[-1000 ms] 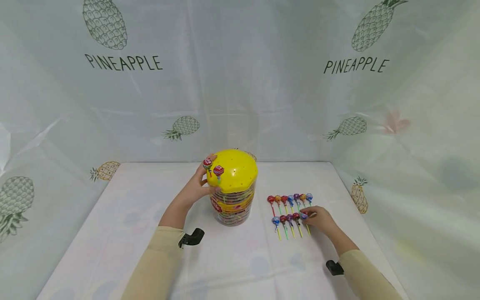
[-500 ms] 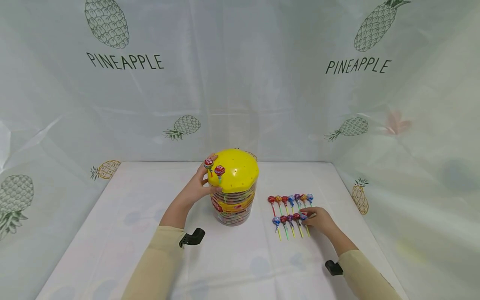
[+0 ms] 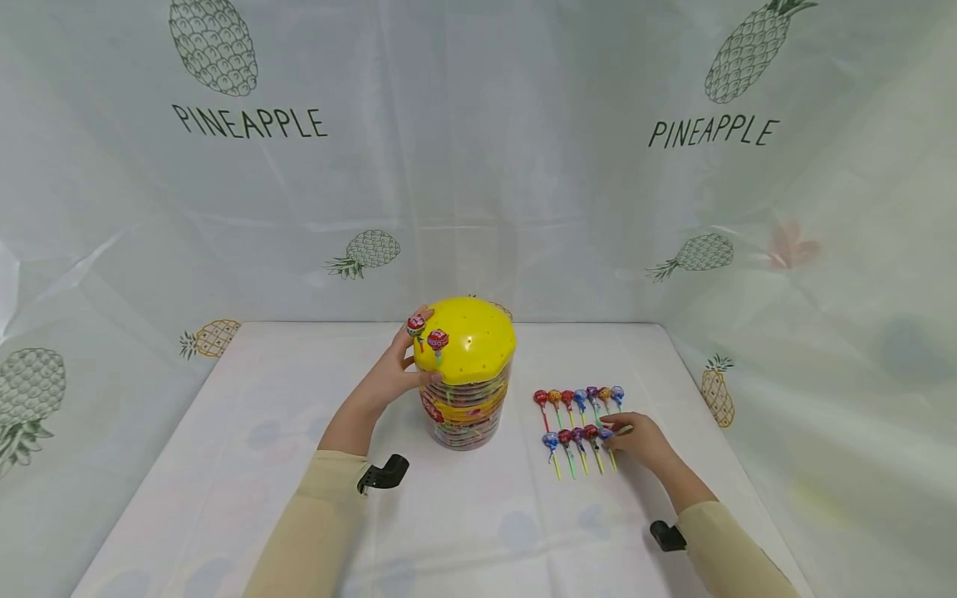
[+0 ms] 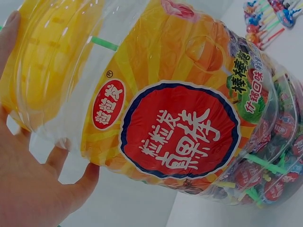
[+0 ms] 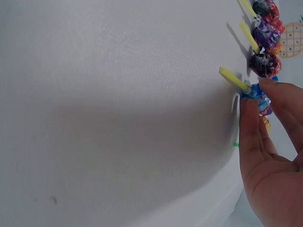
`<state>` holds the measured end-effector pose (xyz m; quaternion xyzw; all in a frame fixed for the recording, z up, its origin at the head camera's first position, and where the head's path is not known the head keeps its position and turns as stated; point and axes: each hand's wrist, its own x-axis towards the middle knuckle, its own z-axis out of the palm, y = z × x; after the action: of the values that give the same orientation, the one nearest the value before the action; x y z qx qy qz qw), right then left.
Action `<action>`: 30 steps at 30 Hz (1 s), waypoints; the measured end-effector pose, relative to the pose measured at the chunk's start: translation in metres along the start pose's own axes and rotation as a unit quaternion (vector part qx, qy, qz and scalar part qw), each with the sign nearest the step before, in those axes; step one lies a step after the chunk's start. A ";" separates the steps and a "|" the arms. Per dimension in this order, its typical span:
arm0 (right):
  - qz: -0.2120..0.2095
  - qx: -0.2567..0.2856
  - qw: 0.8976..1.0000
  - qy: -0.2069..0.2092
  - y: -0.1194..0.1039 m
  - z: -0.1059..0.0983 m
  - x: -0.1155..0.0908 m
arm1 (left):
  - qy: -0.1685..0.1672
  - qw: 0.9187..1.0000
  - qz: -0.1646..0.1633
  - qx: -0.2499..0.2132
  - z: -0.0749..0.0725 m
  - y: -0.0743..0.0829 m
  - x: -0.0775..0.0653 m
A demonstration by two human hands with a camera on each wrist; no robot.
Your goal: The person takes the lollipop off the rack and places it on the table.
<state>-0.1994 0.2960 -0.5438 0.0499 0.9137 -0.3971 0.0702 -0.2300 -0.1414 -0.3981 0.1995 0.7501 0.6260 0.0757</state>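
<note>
A clear jar of lollipops (image 3: 465, 419) with a yellow lid (image 3: 474, 340) stands on the table, its red and orange label (image 4: 180, 130) facing the left wrist view. My left hand (image 3: 392, 371) grips it at the lid's left side, thumb in front and fingers behind. Two lollipops (image 3: 437, 340) stick out of holes near the lid's left edge. To the right, my right hand (image 3: 639, 438) pinches a blue-wrapped lollipop (image 5: 258, 94) between thumb and fingers, at the right end of the nearer row. Its yellow stick (image 5: 234, 79) points away from the hand.
A farther row of lollipops (image 3: 568, 397) lies just behind the nearer row (image 3: 578, 436), right of the jar. The white table (image 3: 463, 515) ends at a pineapple-print sheet (image 3: 523, 166) hanging behind.
The right hand's fingers have shifted slightly at the blue lollipop, which stays at the row's end. The left hand and the jar hold still.
</note>
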 end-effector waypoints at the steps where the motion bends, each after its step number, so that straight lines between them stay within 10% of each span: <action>1: -0.002 0.002 1.000 0.000 0.000 -0.001 -0.001 | 0.000 1.000 0.000 0.000 0.000 0.000 0.000; 30: 0.003 0.046 0.999 0.013 0.002 0.004 -0.005 | -0.004 1.000 -0.007 -0.007 -0.001 -0.001 0.000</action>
<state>-0.1941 0.2942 -0.5478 0.0614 0.8953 -0.4376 0.0572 -0.2304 -0.1423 -0.3987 0.1960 0.7469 0.6298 0.0843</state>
